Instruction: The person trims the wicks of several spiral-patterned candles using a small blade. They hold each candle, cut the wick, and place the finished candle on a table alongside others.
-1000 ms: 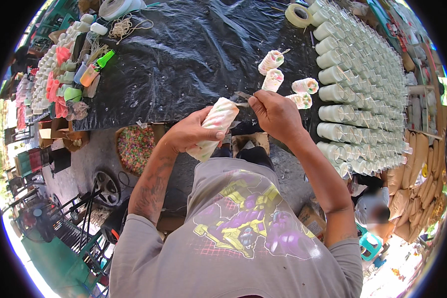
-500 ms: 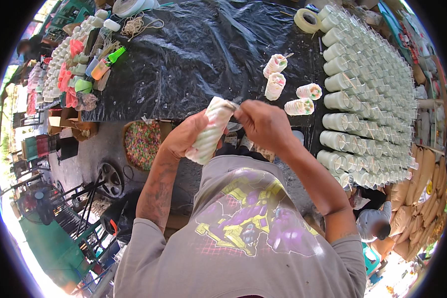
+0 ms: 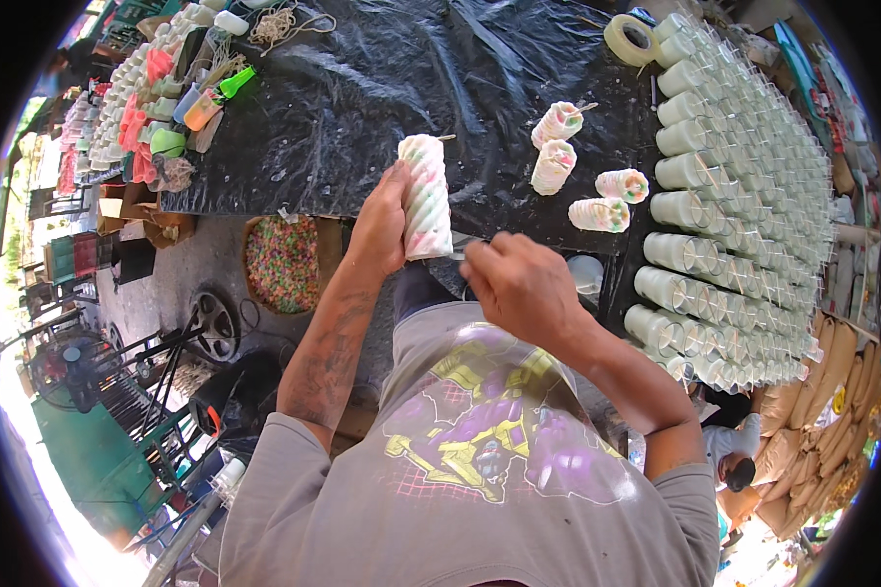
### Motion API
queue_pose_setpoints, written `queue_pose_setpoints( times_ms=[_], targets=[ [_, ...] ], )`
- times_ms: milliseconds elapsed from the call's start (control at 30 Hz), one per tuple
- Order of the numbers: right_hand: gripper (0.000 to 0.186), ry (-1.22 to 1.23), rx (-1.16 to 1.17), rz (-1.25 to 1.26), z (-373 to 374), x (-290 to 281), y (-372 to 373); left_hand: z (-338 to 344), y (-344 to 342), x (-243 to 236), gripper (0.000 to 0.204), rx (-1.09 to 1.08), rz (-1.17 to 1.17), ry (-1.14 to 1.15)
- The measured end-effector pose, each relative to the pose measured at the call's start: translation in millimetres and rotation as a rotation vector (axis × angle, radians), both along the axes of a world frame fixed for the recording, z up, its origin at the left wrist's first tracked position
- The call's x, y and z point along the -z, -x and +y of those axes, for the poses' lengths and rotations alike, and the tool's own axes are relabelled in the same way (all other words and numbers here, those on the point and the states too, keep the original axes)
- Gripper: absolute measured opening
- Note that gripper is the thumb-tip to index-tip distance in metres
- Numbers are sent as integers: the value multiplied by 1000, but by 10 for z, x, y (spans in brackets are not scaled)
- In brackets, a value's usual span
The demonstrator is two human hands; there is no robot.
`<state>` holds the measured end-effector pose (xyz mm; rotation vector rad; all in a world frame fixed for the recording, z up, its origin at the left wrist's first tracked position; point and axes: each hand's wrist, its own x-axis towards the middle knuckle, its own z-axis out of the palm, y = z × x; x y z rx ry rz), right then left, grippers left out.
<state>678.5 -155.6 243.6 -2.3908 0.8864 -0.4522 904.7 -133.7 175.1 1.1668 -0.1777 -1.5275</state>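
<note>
My left hand (image 3: 382, 225) is wrapped round a white spiral-ridged candle (image 3: 425, 196) with pink and green patches. The candle stands nearly upright over the table's near edge, a short wick poking out at its top. Apart from it, to the right and lower, my right hand (image 3: 529, 289) is closed with the fingers curled; whether anything is inside is hidden. Several similar twisted candles (image 3: 555, 166) lie on the black plastic sheet (image 3: 362, 98) to the right.
Rows of pale candles in clear glasses (image 3: 685, 171) fill the table's right side, beside a tape roll (image 3: 631, 41). At the left are a green-necked bottle (image 3: 220, 98), string (image 3: 276, 27) and white and pink pieces. Below the table edge sits a box of coloured bits (image 3: 282, 264).
My left hand has raised the candle and turned it more upright. My right hand has come away from the candle's top and moved down toward my body.
</note>
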Motion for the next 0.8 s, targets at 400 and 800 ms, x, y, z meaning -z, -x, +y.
queue_pose_setpoints(
  times_ms=[400, 800],
  targets=[
    [14, 34, 74, 26, 10, -45, -205, -156, -36, -146, 43, -150, -198, 34],
    [16, 77, 106, 96, -104, -166, -220, -274, 51, -151, 44, -323, -401, 52]
  ],
)
